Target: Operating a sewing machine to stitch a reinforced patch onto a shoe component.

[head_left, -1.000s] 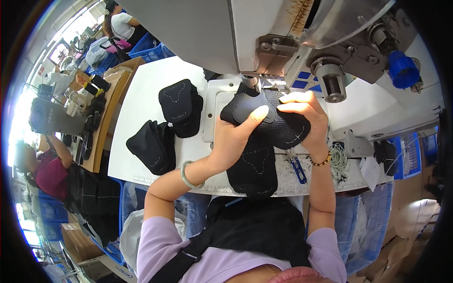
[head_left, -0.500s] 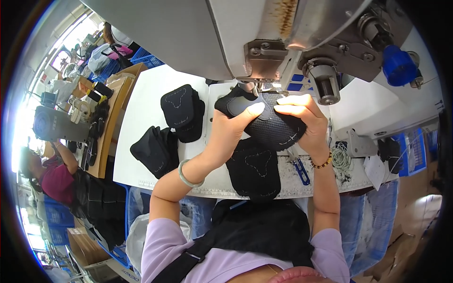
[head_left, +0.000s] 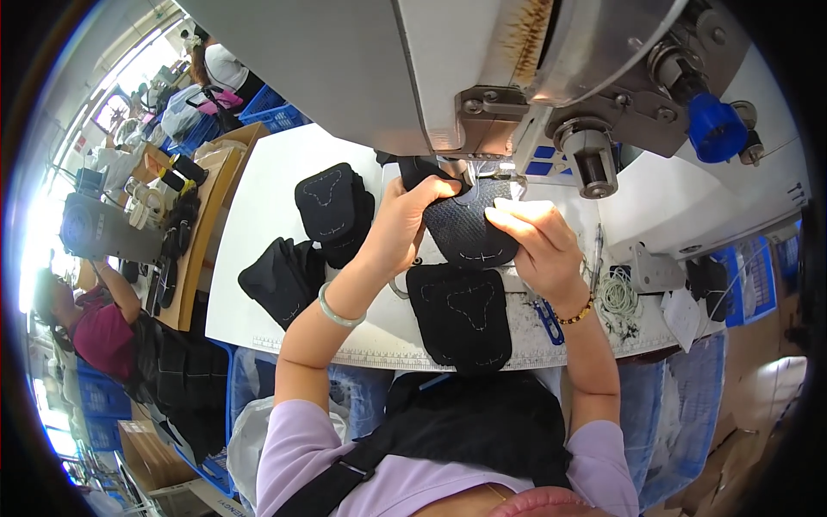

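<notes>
A black textured fabric piece (head_left: 465, 231) with a white stitched mark at its near edge lies under the needle area of a sewing machine (head_left: 487, 121). My left hand (head_left: 403, 215) grips its left side, thumb on top near the presser foot. On its right side, my right hand (head_left: 538, 246) pinches the edge between thumb and fingers. Just nearer to me lies a black fabric panel (head_left: 459, 319) with a white chalk-like outline. Left of my hands sit a stack of similar black panels (head_left: 327, 207) and a folded black fabric pile (head_left: 280, 276).
Blue thread snips (head_left: 549, 322) and a coil of pale cord (head_left: 617, 293) lie right of my right wrist. A ruler strip (head_left: 388, 358) runs along the white table's near edge. Blue crates (head_left: 745, 276) stand at the right. A co-worker (head_left: 103, 332) sits at the far left.
The fabric piece has turned and now lies straighter under the machine. My left hand has shifted left and its thumb sits nearer the needle; my right hand has moved slightly left and nearer me.
</notes>
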{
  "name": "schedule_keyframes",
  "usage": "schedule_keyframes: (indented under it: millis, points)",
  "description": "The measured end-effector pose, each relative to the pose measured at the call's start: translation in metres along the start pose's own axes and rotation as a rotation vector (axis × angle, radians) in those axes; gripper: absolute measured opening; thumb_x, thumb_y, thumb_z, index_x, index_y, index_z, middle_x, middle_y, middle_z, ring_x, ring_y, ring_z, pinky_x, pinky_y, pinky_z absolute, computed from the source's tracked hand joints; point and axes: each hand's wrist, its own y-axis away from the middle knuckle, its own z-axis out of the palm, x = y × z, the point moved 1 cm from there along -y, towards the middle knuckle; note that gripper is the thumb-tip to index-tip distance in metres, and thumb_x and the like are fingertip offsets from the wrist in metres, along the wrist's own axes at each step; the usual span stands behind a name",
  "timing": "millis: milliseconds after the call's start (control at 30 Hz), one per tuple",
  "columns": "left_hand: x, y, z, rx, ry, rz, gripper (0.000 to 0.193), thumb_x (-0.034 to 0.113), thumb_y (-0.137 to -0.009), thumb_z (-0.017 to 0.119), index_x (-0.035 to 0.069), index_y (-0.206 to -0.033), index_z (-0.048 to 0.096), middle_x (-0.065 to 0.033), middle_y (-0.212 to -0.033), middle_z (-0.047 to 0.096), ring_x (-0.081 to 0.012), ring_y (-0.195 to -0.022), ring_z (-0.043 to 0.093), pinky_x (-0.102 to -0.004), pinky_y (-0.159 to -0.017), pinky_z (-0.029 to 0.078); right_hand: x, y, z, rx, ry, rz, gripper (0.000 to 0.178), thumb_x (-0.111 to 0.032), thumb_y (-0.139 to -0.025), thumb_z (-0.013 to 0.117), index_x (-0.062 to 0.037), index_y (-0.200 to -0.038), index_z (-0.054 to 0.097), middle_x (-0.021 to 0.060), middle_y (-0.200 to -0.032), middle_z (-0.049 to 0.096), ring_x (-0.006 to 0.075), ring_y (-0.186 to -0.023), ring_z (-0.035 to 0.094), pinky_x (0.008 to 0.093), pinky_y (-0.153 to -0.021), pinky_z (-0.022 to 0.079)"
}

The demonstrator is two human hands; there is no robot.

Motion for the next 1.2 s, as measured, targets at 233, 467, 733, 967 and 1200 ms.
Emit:
schedule_keyframes:
  millis: [233,467,733,967,1200]
  points:
    - [-0.002,-0.014,-0.011,-0.018,0.031,0.014,0.012,0.006,-0.085,0.057,-0.003,-0.089,0.064,-0.008,-0.087,0.064,-0.0121,-0.079,0.06,-0.0248,-0.074,0.048,0.001,-0.003,0.004,0.0,0.053,-0.034,0.046,0.009,-0.062,0.059,-0.0061,-0.105,0.065,0.0045,-0.104,0.06,0.0228,-0.088,0.058,0.0331,-0.077,0.049]
    - [0.0,-0.005,0.0,0.065,-0.016,-0.001,0.015,0.011,-0.084,0.062,-0.003,-0.089,0.065,-0.0075,-0.088,0.065,-0.0124,-0.086,0.059,-0.025,-0.08,0.045,0.003,0.003,-0.005,0.116,0.073,-0.022,0.023,0.01,-0.077,0.058,-0.0002,-0.097,0.059,0.0135,-0.093,0.061,0.029,-0.085,0.06,0.0344,-0.078,0.049]
    - [-0.002,-0.007,-0.003,0.035,0.099,0.081,0.018,0.013,-0.09,0.058,-0.001,-0.102,0.059,-0.0062,-0.095,0.063,-0.0119,-0.086,0.06,-0.024,-0.079,0.049,0.013,0.01,-0.01,0.275,0.076,0.129,0.02,0.012,-0.084,0.049,0.0039,-0.102,0.054,0.0128,-0.103,0.055,0.0203,-0.09,0.056,0.0302,-0.082,0.047]
    - [0.005,-0.002,-0.042,0.334,-0.043,0.439,0.021,0.015,-0.085,0.065,-0.003,-0.094,0.059,-0.0069,-0.085,0.064,-0.0107,-0.071,0.058,-0.023,-0.065,0.048,0.015,0.0,-0.019,0.282,0.122,0.273,0.018,0.006,-0.084,0.055,0.0004,-0.101,0.058,0.0094,-0.098,0.061,0.0183,-0.081,0.057,0.0281,-0.075,0.048]
    - [0.024,0.111,-0.186,0.869,-0.334,0.534,0.029,0.015,-0.084,0.067,-0.005,-0.104,0.059,-0.0077,-0.081,0.066,-0.0132,-0.07,0.061,-0.0236,-0.064,0.049,0.032,0.066,-0.045,-0.042,0.212,0.708,0.016,-0.002,-0.085,0.06,-0.0007,-0.1,0.056,0.0087,-0.091,0.058,0.0175,-0.078,0.057,0.0286,-0.074,0.047]
